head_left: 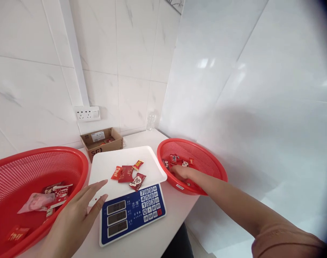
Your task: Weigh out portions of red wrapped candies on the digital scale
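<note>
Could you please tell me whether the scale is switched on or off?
The scale is on: digits show in all three of its display windows, though the exact top reading is hard to make out.

Free air over scale (152,164) between basket rims (84,166)

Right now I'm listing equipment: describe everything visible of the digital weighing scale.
The digital weighing scale has a white tray behind a blue, seemingly plastic panel with three digit displays, white keys and one red key. It stands angled on a white table between red baskets. Four packets lie on the tray; the left hand overlaps its edge, contact unclear.
</note>
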Demonstrator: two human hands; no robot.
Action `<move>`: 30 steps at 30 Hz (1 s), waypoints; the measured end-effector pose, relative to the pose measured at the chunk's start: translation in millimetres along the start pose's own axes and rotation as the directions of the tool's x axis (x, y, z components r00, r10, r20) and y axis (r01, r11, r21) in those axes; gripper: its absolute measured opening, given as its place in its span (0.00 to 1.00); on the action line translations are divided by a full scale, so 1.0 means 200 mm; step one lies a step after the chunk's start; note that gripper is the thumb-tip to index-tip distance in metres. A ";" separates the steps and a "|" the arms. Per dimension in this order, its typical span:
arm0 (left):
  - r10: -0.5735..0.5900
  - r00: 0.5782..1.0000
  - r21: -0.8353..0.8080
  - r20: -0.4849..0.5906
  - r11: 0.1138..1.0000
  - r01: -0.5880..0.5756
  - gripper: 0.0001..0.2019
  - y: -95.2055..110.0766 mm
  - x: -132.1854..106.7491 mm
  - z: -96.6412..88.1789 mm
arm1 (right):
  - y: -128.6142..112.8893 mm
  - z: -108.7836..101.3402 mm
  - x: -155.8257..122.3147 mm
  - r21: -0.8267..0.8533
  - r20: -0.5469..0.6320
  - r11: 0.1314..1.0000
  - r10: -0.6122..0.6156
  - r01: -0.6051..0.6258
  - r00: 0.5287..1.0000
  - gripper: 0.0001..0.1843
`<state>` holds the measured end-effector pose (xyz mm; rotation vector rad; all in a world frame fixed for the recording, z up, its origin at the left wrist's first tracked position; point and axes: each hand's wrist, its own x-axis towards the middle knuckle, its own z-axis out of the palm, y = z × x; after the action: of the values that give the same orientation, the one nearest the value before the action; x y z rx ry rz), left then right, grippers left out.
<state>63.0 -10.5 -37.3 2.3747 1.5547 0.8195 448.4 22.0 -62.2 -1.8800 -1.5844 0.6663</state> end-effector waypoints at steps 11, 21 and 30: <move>-0.124 0.983 -0.557 0.135 0.811 0.179 0.21 0.15 -0.06 0.04 | -0.50 -0.07 -0.10 0.601 0.133 0.799 -0.131 0.025 0.982 0.15; -0.174 0.905 -0.908 0.389 0.091 0.408 0.25 0.31 -0.08 0.12 | -0.84 0.59 -0.43 0.744 0.063 0.647 -0.314 0.166 0.947 0.15; -0.259 0.902 -0.938 0.346 -0.104 0.330 0.15 0.26 -0.05 0.09 | -0.82 0.56 -0.40 0.625 0.012 0.718 -0.400 0.305 0.917 0.19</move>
<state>111.1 -38.9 -32.9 0.8015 0.7296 1.1474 243.1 -23.5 -24.2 -1.0282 -1.5085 1.0122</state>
